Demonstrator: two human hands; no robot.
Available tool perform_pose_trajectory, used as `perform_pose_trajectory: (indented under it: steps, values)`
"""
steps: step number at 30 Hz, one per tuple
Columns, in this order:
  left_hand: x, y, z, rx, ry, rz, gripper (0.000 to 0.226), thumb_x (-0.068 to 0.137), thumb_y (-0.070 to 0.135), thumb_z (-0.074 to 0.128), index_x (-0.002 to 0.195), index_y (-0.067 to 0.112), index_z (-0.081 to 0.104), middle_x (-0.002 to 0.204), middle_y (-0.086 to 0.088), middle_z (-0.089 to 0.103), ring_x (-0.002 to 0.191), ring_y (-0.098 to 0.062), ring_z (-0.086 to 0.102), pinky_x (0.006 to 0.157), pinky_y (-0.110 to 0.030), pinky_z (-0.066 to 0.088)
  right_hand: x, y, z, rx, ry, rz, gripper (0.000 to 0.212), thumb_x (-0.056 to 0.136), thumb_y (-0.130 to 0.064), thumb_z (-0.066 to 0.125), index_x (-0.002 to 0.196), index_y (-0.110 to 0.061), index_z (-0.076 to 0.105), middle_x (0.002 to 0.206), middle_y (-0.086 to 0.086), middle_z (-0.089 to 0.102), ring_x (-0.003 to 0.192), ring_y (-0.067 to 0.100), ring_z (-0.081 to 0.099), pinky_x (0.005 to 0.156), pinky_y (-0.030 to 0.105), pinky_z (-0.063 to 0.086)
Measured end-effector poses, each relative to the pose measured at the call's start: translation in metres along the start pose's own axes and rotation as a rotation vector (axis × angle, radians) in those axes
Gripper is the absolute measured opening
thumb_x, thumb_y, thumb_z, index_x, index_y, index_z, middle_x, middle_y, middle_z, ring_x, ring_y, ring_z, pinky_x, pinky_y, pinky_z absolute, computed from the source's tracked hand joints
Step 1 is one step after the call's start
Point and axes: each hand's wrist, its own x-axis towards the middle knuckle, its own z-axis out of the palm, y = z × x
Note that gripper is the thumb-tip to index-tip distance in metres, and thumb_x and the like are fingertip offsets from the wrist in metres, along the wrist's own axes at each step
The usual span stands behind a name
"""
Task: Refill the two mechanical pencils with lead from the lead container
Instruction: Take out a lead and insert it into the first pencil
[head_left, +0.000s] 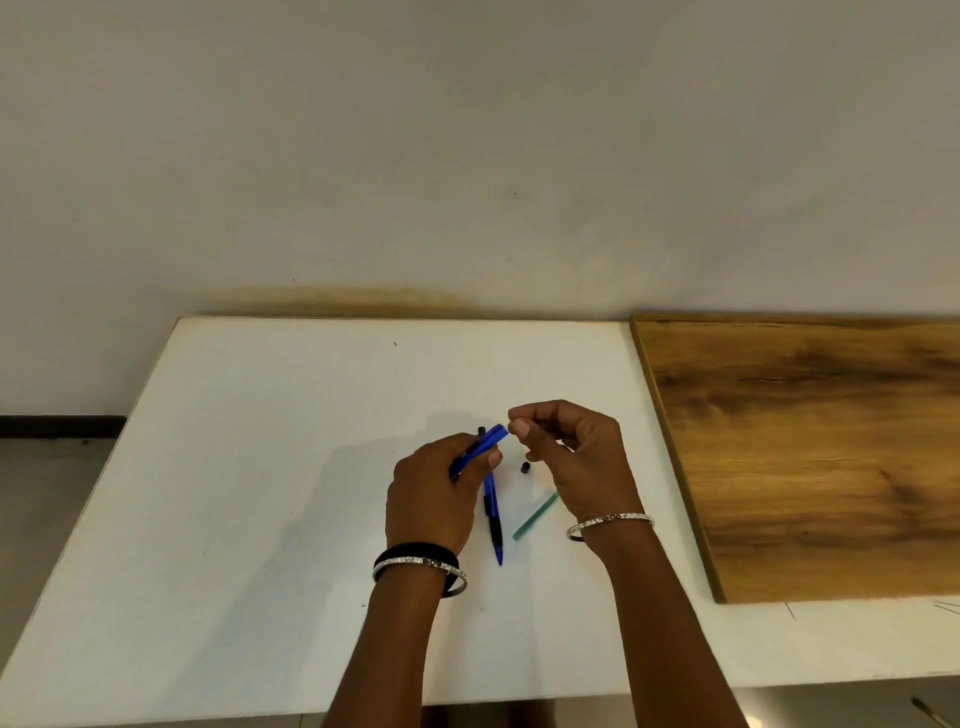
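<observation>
Left hand clamped on blue mechanical pencil, open end up. Right hand fingertips pinched together beside it, lead unseen. Second pencil, green lead container, small black cap on white table. Risk: thin lead snapping if misaligned.

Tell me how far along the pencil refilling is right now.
Early on, by the look of it. The left hand holds one blue pencil with its open end up, and a small black cap lies on the table. The right hand pinches something too thin to see beside that end. The second pencil and the green lead tube lie untouched.
</observation>
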Motion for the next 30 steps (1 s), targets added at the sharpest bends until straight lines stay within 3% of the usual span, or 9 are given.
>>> perform_pose_trajectory:
  steps: [3,7,13,17,19,23,26,30]
  values:
    - [0.000,-0.001,-0.001,0.036,0.025,-0.005,0.032,0.085,0.046,0.062,0.109,0.025,0.070,0.090,0.012,0.066,0.079,-0.009,0.058,0.063,-0.008,0.035,-0.001,0.000,0.001,-0.022,-0.048,-0.016,0.013,0.085,-0.013,0.070,0.092,-0.023,0.073,0.088,-0.009,0.074,0.078,0.008,0.068,0.066,0.016,0.055]
    - [0.002,-0.005,-0.002,0.126,0.014,0.008,0.038,0.086,0.046,0.060,0.116,0.025,0.067,0.108,0.005,0.071,0.093,-0.015,0.064,0.081,-0.022,0.048,0.000,0.001,0.004,-0.085,-0.037,-0.018,0.012,0.085,-0.011,0.070,0.096,-0.015,0.075,0.090,-0.005,0.074,0.081,0.011,0.068,0.069,0.014,0.054]
    - [0.001,-0.004,-0.001,0.132,0.002,0.029,0.037,0.087,0.044,0.061,0.117,0.024,0.067,0.110,0.004,0.071,0.097,-0.017,0.064,0.085,-0.023,0.045,-0.001,0.004,0.000,-0.154,-0.025,-0.042,0.012,0.084,-0.010,0.071,0.094,-0.015,0.076,0.088,-0.006,0.073,0.087,0.008,0.067,0.078,0.015,0.054]
    - [-0.001,-0.001,-0.002,0.190,-0.013,0.082,0.032,0.088,0.043,0.060,0.111,0.024,0.069,0.096,0.004,0.073,0.085,-0.018,0.064,0.080,-0.030,0.050,-0.002,0.005,-0.005,-0.158,-0.025,-0.060,0.014,0.082,-0.008,0.073,0.092,-0.016,0.077,0.087,-0.007,0.075,0.085,0.003,0.068,0.074,0.007,0.050]
    - [-0.001,0.001,-0.002,0.191,-0.018,0.092,0.030,0.088,0.043,0.060,0.109,0.023,0.070,0.094,0.002,0.073,0.080,-0.016,0.062,0.074,-0.026,0.047,-0.002,0.004,-0.007,-0.139,-0.015,-0.055,0.016,0.080,-0.008,0.075,0.094,-0.016,0.078,0.089,-0.005,0.076,0.085,0.001,0.068,0.073,0.006,0.049]
    - [-0.002,0.002,0.003,0.122,-0.047,0.054,0.034,0.087,0.044,0.061,0.112,0.023,0.069,0.099,0.003,0.072,0.076,-0.007,0.052,0.066,-0.015,0.036,-0.002,0.002,-0.012,-0.120,0.028,-0.048,0.018,0.078,-0.012,0.078,0.095,-0.018,0.076,0.090,-0.003,0.076,0.085,0.008,0.070,0.077,0.016,0.055]
    - [-0.002,0.001,0.005,0.096,-0.061,0.030,0.037,0.086,0.046,0.061,0.114,0.024,0.068,0.101,0.004,0.070,0.080,-0.010,0.055,0.072,-0.020,0.041,-0.002,0.001,-0.013,-0.134,0.034,-0.056,0.015,0.078,-0.012,0.078,0.092,-0.018,0.076,0.089,-0.003,0.077,0.083,0.007,0.070,0.077,0.018,0.055]
    - [-0.002,0.000,0.006,0.100,-0.040,0.028,0.035,0.085,0.047,0.061,0.111,0.025,0.069,0.089,0.008,0.065,0.076,-0.011,0.055,0.068,-0.021,0.041,-0.002,0.002,-0.012,-0.173,0.021,-0.057,0.014,0.078,-0.013,0.077,0.092,-0.017,0.077,0.087,-0.004,0.076,0.081,0.005,0.070,0.076,0.014,0.054]
